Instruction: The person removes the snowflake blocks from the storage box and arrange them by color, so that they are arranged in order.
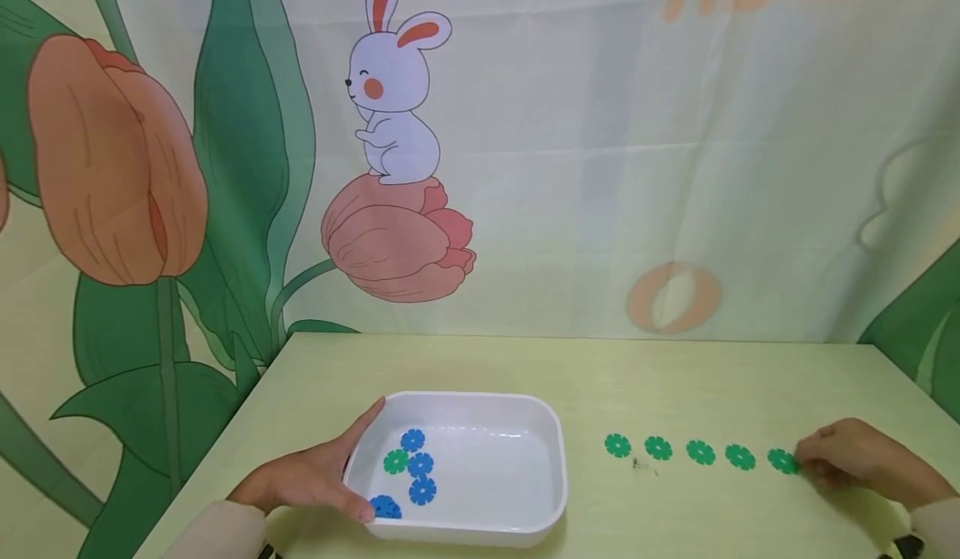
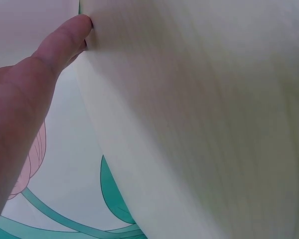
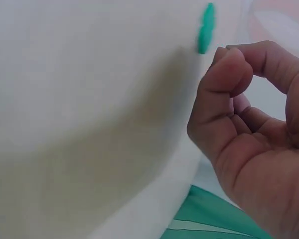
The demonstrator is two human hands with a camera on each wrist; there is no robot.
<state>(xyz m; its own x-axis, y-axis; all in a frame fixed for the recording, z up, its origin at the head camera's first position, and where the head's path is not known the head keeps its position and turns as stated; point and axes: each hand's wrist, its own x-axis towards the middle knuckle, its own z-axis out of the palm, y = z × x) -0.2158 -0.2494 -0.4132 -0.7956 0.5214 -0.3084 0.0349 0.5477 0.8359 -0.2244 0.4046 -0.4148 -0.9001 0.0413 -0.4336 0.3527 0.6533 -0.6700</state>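
My left hand [image 1: 322, 476] holds the left end of a white plastic tub [image 1: 468, 532], thumb over the near corner and fingers along the far side. Inside the tub are several blue snowflake discs [image 1: 420, 464] and a green snowflake disc [image 1: 397, 461]. To its right, several green snowflake discs [image 1: 701, 452] lie flat in a row on the table. My right hand [image 1: 862, 459] is at the right end of that row, its fingers curled and thumb meeting fingertip. Its fingertips are right beside the last green disc [image 3: 207, 29], which lies just past them.
The tub and the row share a pale yellow table [image 1: 465, 359]. Small dark specks [image 1: 636, 463] mark its surface below the row. A cloth backdrop [image 1: 570, 126] printed with a rabbit and tulips hangs behind the table.
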